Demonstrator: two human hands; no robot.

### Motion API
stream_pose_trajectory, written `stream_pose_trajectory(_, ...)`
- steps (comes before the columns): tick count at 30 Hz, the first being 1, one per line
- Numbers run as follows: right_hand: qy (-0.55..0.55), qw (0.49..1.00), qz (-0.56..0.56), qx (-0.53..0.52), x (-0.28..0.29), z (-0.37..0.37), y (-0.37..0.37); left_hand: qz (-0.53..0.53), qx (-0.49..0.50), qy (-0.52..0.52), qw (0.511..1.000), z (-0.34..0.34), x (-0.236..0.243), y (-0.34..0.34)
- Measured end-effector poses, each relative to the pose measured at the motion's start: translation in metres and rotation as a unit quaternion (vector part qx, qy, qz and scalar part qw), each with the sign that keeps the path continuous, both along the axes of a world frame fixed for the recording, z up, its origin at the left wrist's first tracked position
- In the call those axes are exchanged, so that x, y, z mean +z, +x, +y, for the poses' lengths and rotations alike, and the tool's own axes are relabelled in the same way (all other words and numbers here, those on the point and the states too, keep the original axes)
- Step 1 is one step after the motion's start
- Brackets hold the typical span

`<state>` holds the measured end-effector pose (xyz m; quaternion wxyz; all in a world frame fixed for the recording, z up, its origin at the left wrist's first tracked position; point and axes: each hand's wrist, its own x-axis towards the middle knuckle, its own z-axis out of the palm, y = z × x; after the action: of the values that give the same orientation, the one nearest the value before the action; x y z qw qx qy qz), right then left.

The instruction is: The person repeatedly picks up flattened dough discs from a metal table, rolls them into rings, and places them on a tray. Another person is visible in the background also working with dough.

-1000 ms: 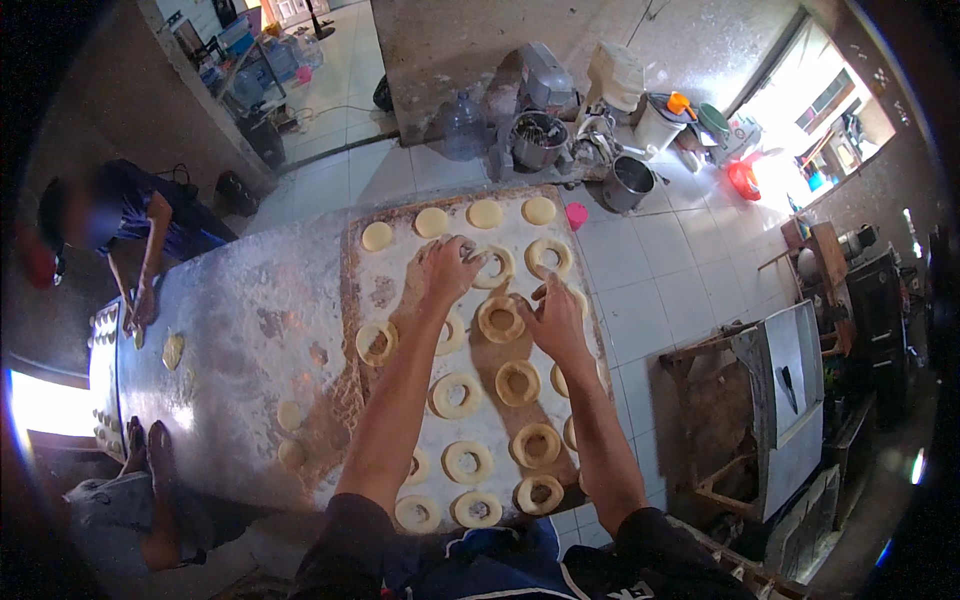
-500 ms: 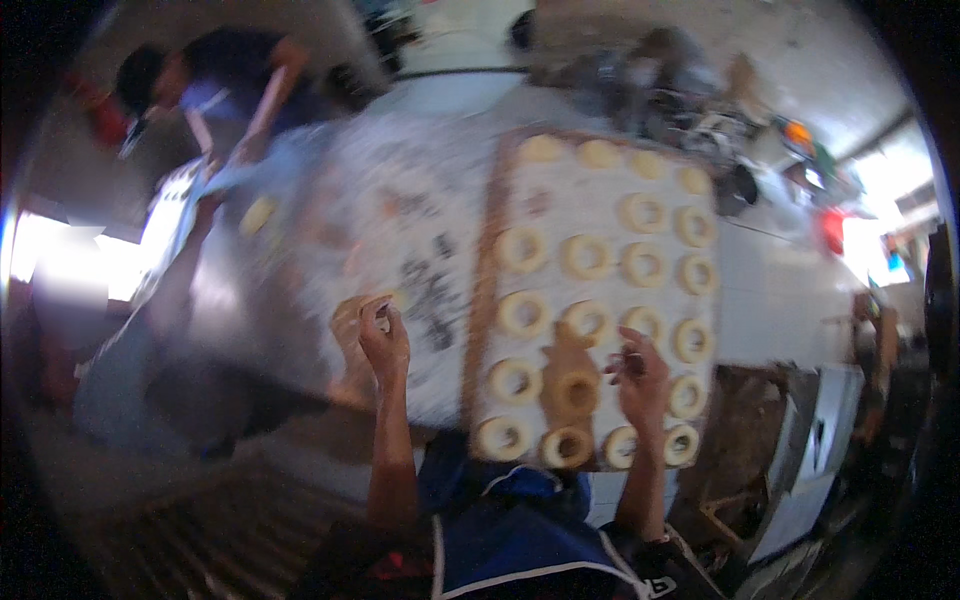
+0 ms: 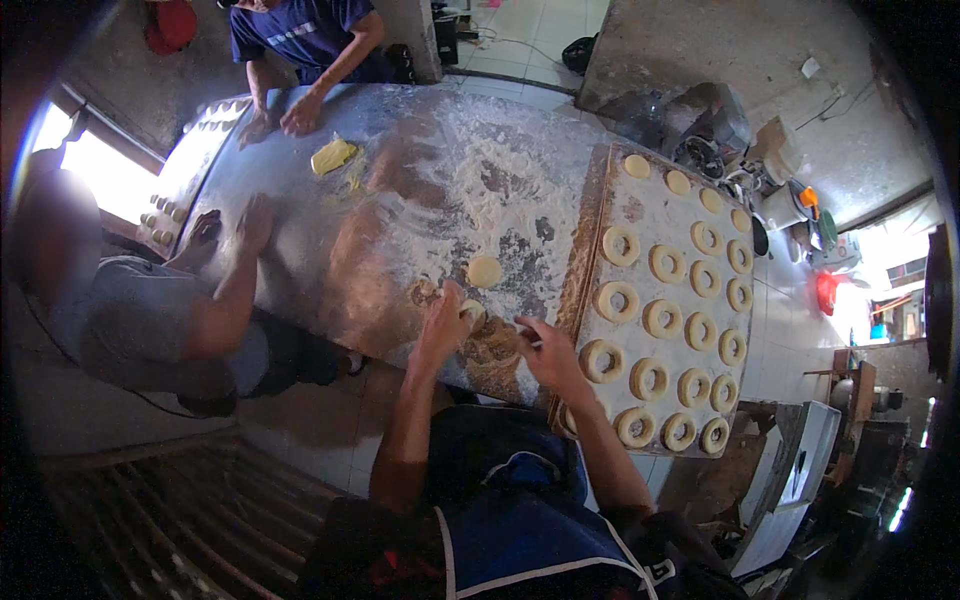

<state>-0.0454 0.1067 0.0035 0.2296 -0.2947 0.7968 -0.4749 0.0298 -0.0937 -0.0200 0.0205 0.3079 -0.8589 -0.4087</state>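
My left hand (image 3: 436,330) is over the near part of the floured table, closed on a small pale dough ring (image 3: 472,317) between thumb and fingers. Just beyond it, a flat round dough piece (image 3: 484,271) lies on the flour. My right hand (image 3: 552,357) is a little to the right, near the board's left edge, its fingers curled together. A small pale spot shows at its fingertips, too small to name. On the floured board (image 3: 632,290) several dough rings (image 3: 663,319) lie in rows, with plain dough rounds (image 3: 678,182) at the far end.
A lump of yellow dough (image 3: 333,156) lies farther left on the metal table (image 3: 300,240). One person (image 3: 150,310) stands at the left with a hand on the table, another (image 3: 310,50) at the far side. Small dough pieces (image 3: 165,208) sit on a tray at far left.
My view has shifted, and the earlier blur is gone. My right hand has left its place above the board and come close to my left hand over the floured table.
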Motion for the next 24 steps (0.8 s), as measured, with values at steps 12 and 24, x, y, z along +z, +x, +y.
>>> stream_pose_trajectory(12,-0.121,0.976,-0.154,-0.097,-0.008,-0.069,0.017,0.137,0.0,0.19,0.972,-0.007,0.029,0.03)
stream_pose_trajectory(24,-0.117,0.977,-0.172,-0.032,0.016,-0.069,0.021,0.253,0.076,0.423,0.867,-0.002,0.008,0.033)
